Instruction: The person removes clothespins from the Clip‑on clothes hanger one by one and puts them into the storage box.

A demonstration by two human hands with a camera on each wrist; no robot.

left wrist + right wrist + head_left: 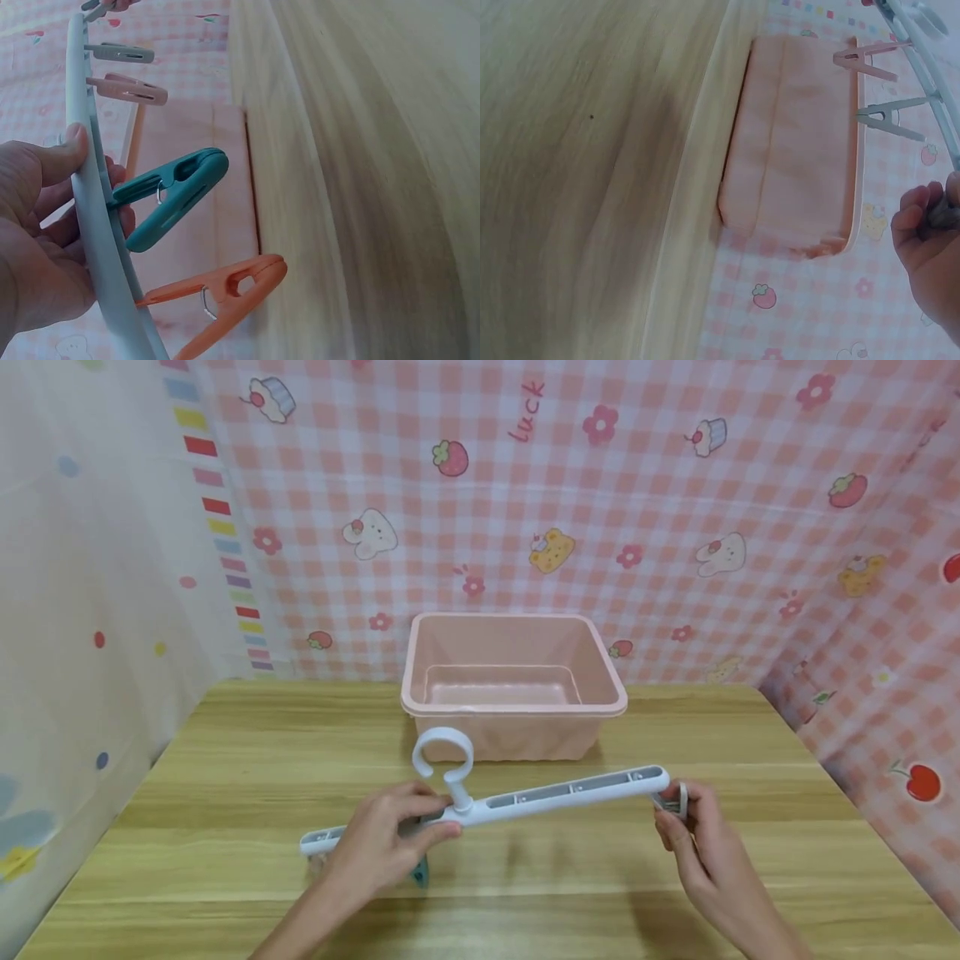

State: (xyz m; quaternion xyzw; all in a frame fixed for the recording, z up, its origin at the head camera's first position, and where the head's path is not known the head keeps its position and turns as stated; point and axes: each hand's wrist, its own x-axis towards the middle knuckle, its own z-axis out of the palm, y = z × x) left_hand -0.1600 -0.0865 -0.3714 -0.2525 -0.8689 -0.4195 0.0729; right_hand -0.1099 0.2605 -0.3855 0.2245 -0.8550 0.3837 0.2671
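Observation:
A pale blue-white clip hanger bar with a round hook is held above the table, its right end tilted up. My left hand grips the bar beside the hook, thumb on the near side. My right hand pinches a grey clothespin at the bar's right end. In the left wrist view a teal clothespin, an orange clothespin, a pink clothespin and another grey clothespin hang from the bar. My fingers partly hide the right-end clothespin in the right wrist view.
Behind the hanger, a pink plastic bin stands at the table's back edge, with nothing visible inside it. The table has a light wood grain. Patterned cloth covers the walls at the back and sides.

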